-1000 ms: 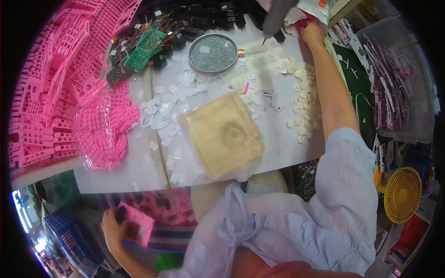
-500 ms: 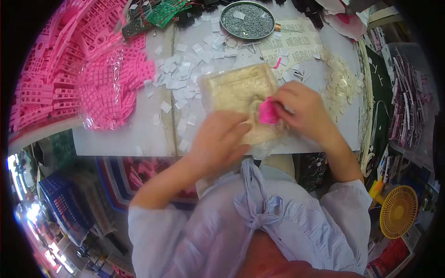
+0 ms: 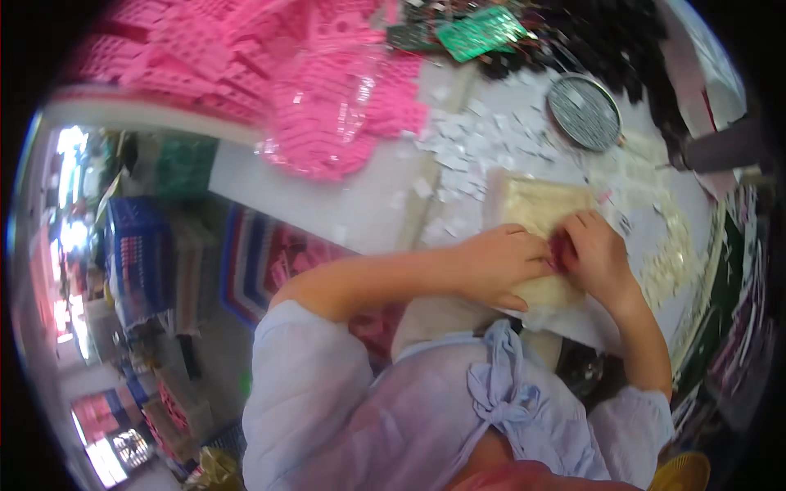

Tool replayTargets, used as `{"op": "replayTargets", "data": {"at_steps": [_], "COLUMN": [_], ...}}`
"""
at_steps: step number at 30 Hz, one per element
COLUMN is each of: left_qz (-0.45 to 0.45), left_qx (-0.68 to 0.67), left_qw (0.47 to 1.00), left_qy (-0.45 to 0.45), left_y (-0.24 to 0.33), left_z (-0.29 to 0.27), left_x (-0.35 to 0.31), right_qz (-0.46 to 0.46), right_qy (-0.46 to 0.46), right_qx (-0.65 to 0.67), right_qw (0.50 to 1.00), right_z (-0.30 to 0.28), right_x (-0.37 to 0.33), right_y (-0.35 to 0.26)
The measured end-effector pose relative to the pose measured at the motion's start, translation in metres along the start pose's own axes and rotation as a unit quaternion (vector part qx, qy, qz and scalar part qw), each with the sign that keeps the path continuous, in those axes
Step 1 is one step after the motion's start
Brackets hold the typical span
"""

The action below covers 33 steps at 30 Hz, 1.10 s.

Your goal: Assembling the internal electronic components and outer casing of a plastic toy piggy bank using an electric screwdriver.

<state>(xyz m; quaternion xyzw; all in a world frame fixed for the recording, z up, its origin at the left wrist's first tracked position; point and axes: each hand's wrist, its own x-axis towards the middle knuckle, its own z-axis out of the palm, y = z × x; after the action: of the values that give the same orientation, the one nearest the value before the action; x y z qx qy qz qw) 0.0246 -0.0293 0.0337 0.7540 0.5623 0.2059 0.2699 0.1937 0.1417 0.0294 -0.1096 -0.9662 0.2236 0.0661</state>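
Observation:
A cream-coloured pad in clear plastic wrap (image 3: 536, 196) lies on the white table in front of me. My right hand (image 3: 602, 255) is closed over its right part, pinching a small dark-pink plastic piece (image 3: 562, 250) that the fingers mostly hide. From the left, my left hand (image 3: 501, 263) reaches over the pad with its fingers stretched out and the thumb apart. Its fingertips come close to the pink piece; blur hides whether they touch it.
Pink plastic parts (image 3: 188, 57) are heaped at the far left, beside a clear bag of pink parts (image 3: 323, 123). White squares (image 3: 491, 135) are scattered behind the pad. A round tin of small metal pieces (image 3: 584, 113), a green circuit board (image 3: 481, 34) and cream pieces (image 3: 667, 254) lie further off.
The view has swung left, so the table appears shifted right and tilted. My left hand has come nearer the right one, and the pink piece is now more covered by fingers.

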Motion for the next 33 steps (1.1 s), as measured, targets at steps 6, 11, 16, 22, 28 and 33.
{"op": "replayTargets", "data": {"at_steps": [6,11,16,22,28,33], "left_qz": [-0.041,-0.238,-0.294,-0.266,0.102,0.214], "left_qx": [0.315,0.434,0.517,0.509,0.51,0.393], "left_qw": [0.766,0.638,0.671,0.688,0.762,0.858], "left_qy": [0.559,0.589,0.442,0.444,0.386,0.251], "left_y": [-0.117,-0.181,-0.198,-0.201,-0.085,0.007], "left_z": [-0.214,-0.352,-0.402,-0.424,-0.285,-0.109], "left_x": [-0.026,-0.079,-0.036,-0.028,0.023,0.005], "right_qz": [0.052,0.033,0.027,-0.052,0.042,0.069], "right_qy": [0.005,0.026,0.003,0.059,0.238,0.234], "right_qx": [0.092,0.112,0.073,0.085,0.255,0.664], "right_qw": [0.994,0.993,0.997,0.993,0.936,0.706], "right_z": [-0.016,-0.018,-0.029,-0.035,-0.034,-0.049], "right_x": [-0.008,-0.018,-0.014,-0.01,-0.026,0.022], "right_y": [-0.011,-0.008,-0.013,-0.022,0.016,0.036]}}
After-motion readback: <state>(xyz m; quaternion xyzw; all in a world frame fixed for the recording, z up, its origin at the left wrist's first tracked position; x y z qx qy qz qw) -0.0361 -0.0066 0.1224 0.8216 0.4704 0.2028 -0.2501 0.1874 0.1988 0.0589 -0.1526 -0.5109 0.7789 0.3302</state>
